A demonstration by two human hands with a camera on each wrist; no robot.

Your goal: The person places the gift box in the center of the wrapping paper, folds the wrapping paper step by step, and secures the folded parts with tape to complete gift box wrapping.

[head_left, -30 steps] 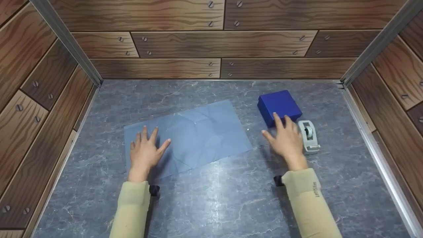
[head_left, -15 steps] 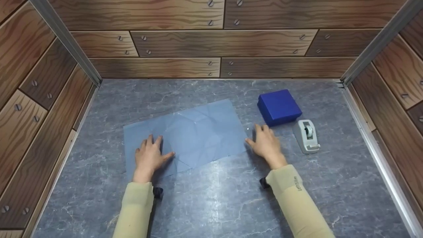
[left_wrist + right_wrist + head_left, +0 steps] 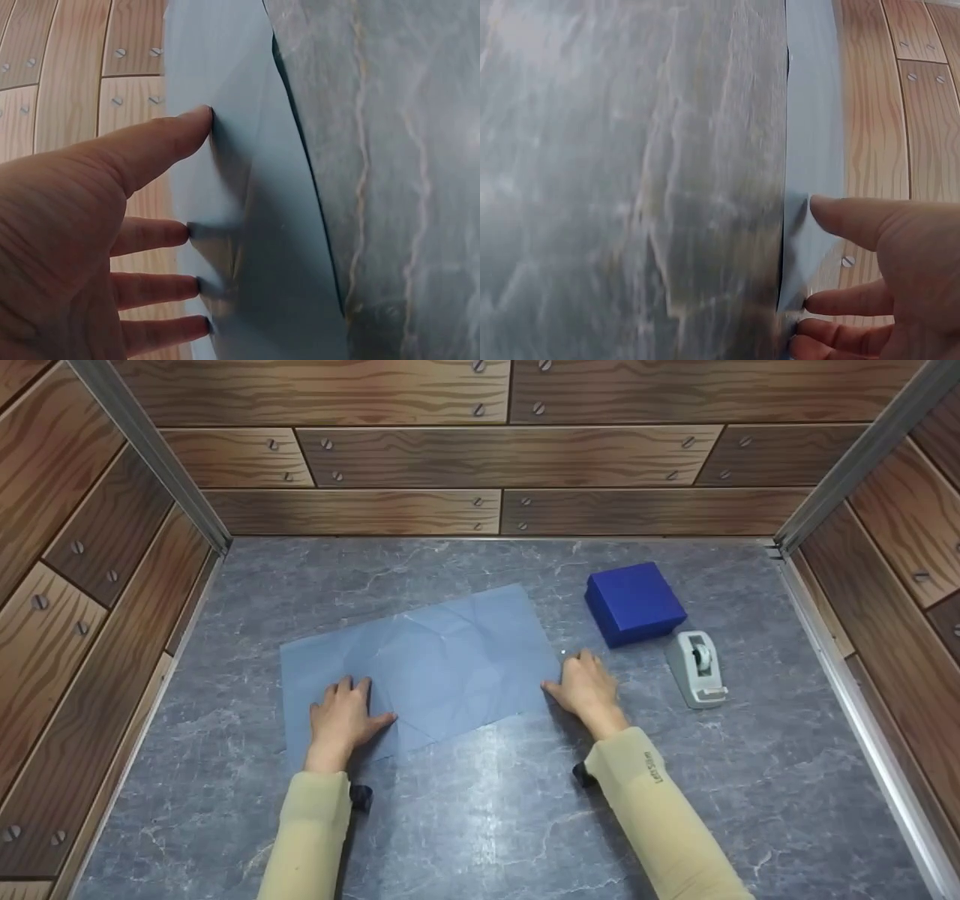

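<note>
A creased sheet of light blue paper [image 3: 450,660] lies flat and slightly turned on the tabletop. My left hand [image 3: 341,727] rests its spread fingertips on the sheet's left part; the left wrist view shows the thumb [image 3: 169,142] and several fingers touching it. At the sheet's right edge is my right hand [image 3: 589,690], fingers slightly bent. In the right wrist view its thumb [image 3: 847,217] touches the paper [image 3: 810,135], while the other fingertips are down by the lower corner. Neither hand visibly pinches the sheet.
A dark blue box [image 3: 637,604] stands beyond my right hand. Right of that hand is a pale grey tape dispenser [image 3: 684,675], close to the box. Wood-patterned walls [image 3: 390,457] with metal corner strips enclose the grey marbled table [image 3: 480,825] on three sides.
My right hand has moved left and toward me, from beside the box and tape dispenser to the paper's right edge. My left hand has shifted slightly right and toward me. The paper stays put.
</note>
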